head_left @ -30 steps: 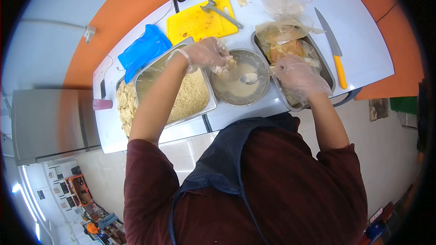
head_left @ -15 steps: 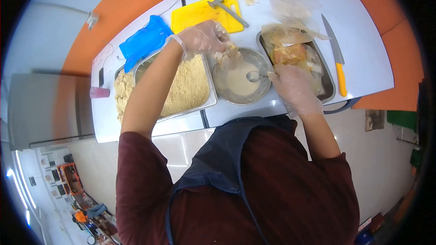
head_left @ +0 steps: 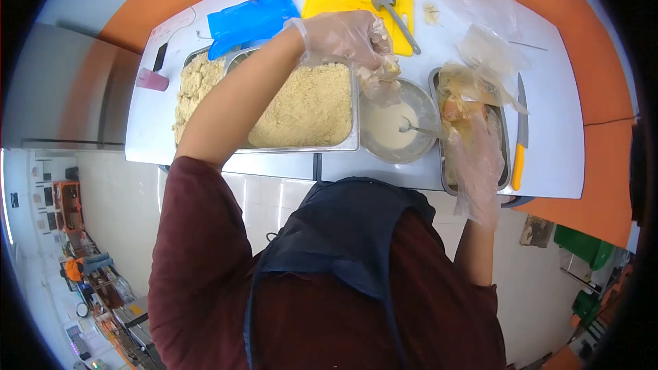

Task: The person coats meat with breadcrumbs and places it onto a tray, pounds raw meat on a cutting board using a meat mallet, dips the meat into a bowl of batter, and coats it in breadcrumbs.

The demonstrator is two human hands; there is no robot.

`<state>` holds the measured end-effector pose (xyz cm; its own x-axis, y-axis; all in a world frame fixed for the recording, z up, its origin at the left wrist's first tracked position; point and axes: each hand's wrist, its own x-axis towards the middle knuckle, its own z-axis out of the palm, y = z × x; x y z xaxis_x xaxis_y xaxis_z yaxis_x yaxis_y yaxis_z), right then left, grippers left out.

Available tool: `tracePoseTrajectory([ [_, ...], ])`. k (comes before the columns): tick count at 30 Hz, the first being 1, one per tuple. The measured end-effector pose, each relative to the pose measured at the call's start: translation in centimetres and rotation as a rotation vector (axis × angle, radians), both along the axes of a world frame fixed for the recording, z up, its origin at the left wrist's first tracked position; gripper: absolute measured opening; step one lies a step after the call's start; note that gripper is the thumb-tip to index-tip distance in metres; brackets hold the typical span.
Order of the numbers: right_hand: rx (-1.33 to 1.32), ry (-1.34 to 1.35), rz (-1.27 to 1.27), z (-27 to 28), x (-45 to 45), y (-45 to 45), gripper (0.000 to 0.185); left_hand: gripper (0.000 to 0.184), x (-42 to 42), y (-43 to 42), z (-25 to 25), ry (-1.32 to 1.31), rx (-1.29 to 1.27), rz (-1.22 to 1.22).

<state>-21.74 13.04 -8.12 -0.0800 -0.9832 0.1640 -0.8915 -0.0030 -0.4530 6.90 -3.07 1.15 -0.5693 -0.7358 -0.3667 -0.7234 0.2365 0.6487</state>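
Note:
My left hand, in a clear plastic glove, is closed on a pale, batter-coated piece above the left edge of a metal bowl. Whitish batter fills the bottom of the bowl. A metal spoon dips into the batter, its handle reaching right toward my right hand. That gloved hand is over a metal tray holding orange-yellow food and clear plastic; its fingers are hidden by the glove and the plastic. Left of the bowl, a large tray holds beige crumbs.
A yellow cutting board bears a metal mallet. At the right lies a yellow-handled knife. A blue bag, a pink cup, a phone and clear plastic bags are also on the table.
The view has shifted, so the table items appear farther right. My left hand stays by the bowl's left edge with the coated piece. My right hand's fingers are less visible than before.

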Motion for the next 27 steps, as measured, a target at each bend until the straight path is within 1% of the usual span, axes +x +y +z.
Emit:
tracePoseTrajectory([
  [2,0.027,-0.066,-0.003,0.7,0.6,0.4,0.044,0.026,2.3,-0.2,0.4,0.126,-0.117,-0.027],
  [5,-0.013,-0.074,-0.038,-0.3,0.9,0.6,0.045,0.023,5.7,-0.8,1.7,0.230,-0.097,0.049],
  [6,-0.007,-0.065,-0.029,0.0,1.4,0.5,0.045,0.022,6.6,-0.5,3.0,0.138,-0.200,0.063],
  [7,0.049,-0.073,-0.075,0.2,1.9,0.4,0.048,0.022,7.1,-0.1,3.9,0.143,-0.197,0.074],
  [8,0.106,-0.081,-0.123,0.3,2.4,0.2,0.050,0.018,7.6,0.4,4.6,0.036,-0.197,0.103],
  [9,0.112,-0.075,-0.115,0.1,2.7,0.1,0.050,0.016,8.2,0.9,4.7,-0.072,-0.193,0.131],
  [10,0.098,-0.083,-0.117,-0.3,2.9,-0.1,0.052,0.016,8.4,1.3,4.3,-0.069,-0.187,0.138],
  [12,0.089,-0.087,-0.119,-0.4,3.7,-0.3,0.054,0.016,8.5,1.9,2.8,-0.627,-0.285,-0.118],
  [14,0.076,-0.142,-0.101,0.4,4.7,-0.3,0.053,0.023,12.6,3.0,-4.3,-0.484,-0.380,-0.333],
  [16,0.082,-0.139,-0.083,0.8,5.3,-0.5,0.053,0.028,14.0,5.9,-6.7,-0.681,-0.141,-0.464],
  [17,0.083,-0.144,-0.062,0.9,5.7,-0.7,0.053,0.028,15.1,6.6,-7.5,-0.671,-0.140,-0.466],
  [18,0.089,-0.133,-0.065,1.0,6.2,-0.8,0.053,0.035,16.5,7.2,-8.1,-0.610,-0.144,-0.387],
  [19,0.036,-0.068,-0.066,1.1,6.7,-0.9,0.053,0.044,17.9,7.6,-8.5,-0.547,-0.147,-0.308],
  [20,-0.018,-0.001,-0.066,1.3,7.3,-1.1,0.052,0.044,19.4,7.8,-8.6,-0.534,-0.145,-0.311],
  [22,0.000,0.035,-0.066,2.3,8.7,-1.6,0.052,0.063,21.9,8.1,-7.9,-0.386,-0.261,-0.197],
  [23,0.015,0.058,-0.062,2.9,9.7,-2.1,0.053,0.063,22.5,7.9,-7.8,-0.375,-0.263,-0.189],
  [24,0.014,0.068,-0.054,3.5,11.0,-2.5,0.053,0.066,23.0,7.7,-7.5,-0.419,-0.200,-0.139],
  [25,-0.042,0.063,0.000,4.0,12.5,-2.8,0.051,0.069,23.6,7.6,-7.2,-0.465,-0.136,-0.089],
  [26,-0.093,0.056,0.052,4.2,13.9,-3.1,0.049,0.069,23.9,7.7,-6.9,-0.458,-0.133,-0.083],
  [27,-0.089,0.062,0.058,4.0,15.1,-3.6,0.049,0.068,24.1,7.8,-6.5,-0.364,-0.120,0.039],
])
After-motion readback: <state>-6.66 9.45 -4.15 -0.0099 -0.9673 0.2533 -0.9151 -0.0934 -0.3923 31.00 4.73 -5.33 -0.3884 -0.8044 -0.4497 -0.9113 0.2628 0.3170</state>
